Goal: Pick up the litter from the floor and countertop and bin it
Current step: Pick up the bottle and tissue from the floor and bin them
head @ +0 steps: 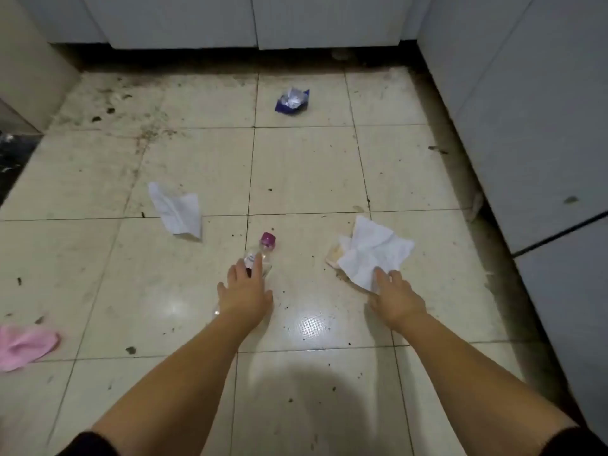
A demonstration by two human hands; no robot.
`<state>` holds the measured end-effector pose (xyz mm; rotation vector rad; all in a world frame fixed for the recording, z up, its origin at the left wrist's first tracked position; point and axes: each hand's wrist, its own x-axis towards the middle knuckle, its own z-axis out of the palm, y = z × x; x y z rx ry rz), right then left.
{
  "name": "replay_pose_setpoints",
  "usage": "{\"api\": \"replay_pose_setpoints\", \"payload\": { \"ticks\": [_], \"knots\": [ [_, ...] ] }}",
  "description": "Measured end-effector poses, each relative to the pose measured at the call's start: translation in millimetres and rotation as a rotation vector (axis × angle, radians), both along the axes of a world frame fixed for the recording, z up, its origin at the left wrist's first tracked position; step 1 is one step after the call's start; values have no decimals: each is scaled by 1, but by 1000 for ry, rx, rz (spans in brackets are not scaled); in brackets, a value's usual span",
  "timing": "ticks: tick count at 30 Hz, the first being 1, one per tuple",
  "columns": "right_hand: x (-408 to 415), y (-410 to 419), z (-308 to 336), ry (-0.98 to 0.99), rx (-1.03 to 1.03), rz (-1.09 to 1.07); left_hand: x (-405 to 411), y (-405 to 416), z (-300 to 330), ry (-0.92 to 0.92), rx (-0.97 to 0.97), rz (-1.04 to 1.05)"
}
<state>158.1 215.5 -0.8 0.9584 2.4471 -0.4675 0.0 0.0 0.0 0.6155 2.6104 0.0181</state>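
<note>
A clear plastic bottle (263, 250) with a purple cap lies on the tiled floor. My left hand (245, 289) rests over its body, fingers spread. A crumpled white tissue (371, 251) lies to the right, with a yellowish scrap under it. My right hand (394, 292) touches its near edge, fingers apart. Another white tissue (177, 209) lies further left. A blue and silver wrapper (292, 101) sits on the far tiles.
A pink cloth (23, 345) lies at the left edge. White cabinet fronts (184, 21) run along the far side and a grey cabinet (526, 126) along the right. A dark bag (13, 156) shows at the left. Dirt specks cover the floor.
</note>
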Motion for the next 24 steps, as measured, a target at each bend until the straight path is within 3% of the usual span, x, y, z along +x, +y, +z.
{"api": "replay_pose_setpoints", "payload": {
  "ticks": [6, 12, 19, 24],
  "knots": [
    [-1, 1, -37, -6, 57, -133, 6, -13, -36, -46, 4, 101],
    [-20, 19, -12, 40, 46, -154, 4, -9, -22, -117, 59, 177],
    [-105, 28, 113, 278, 132, -51, -39, -6, 93, -38, 290, 214],
    [-179, -19, 200, 489, 75, 137, -59, -55, 180, 108, 350, 333]
  ]
}}
